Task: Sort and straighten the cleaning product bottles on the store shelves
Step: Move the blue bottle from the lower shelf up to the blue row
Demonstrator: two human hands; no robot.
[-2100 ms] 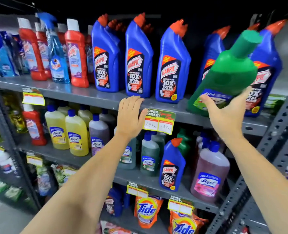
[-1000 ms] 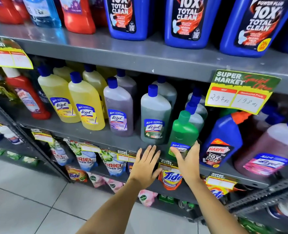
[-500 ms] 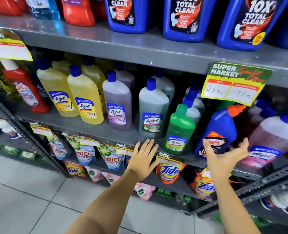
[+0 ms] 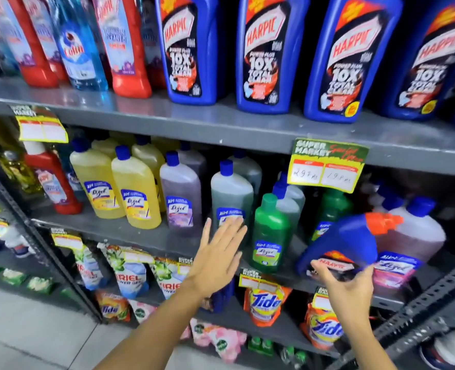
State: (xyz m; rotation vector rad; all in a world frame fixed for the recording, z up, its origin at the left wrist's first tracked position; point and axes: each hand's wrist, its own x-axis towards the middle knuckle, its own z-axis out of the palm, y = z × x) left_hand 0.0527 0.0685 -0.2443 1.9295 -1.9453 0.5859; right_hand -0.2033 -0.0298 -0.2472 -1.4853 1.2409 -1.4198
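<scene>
head view: blue harpic bottle (image 4: 341,244) tilted on middle shelf (image 4: 141,233) among lizol bottles, right hand (image 4: 346,289) fingers curled at its base, not clearly clamped. left hand (image 4: 218,257) spread, empty. prob heavy w/ liquid, slick plastic; grab the waist.

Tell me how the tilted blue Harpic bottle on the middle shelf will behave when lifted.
The blue Harpic bottle looks like rigid moulded plastic, so it probably won't flex. Already leaning right with the right hand at its base, it seems apt to tip. Its glossy surface may be slippery. Its fill level isn't visible.
</scene>
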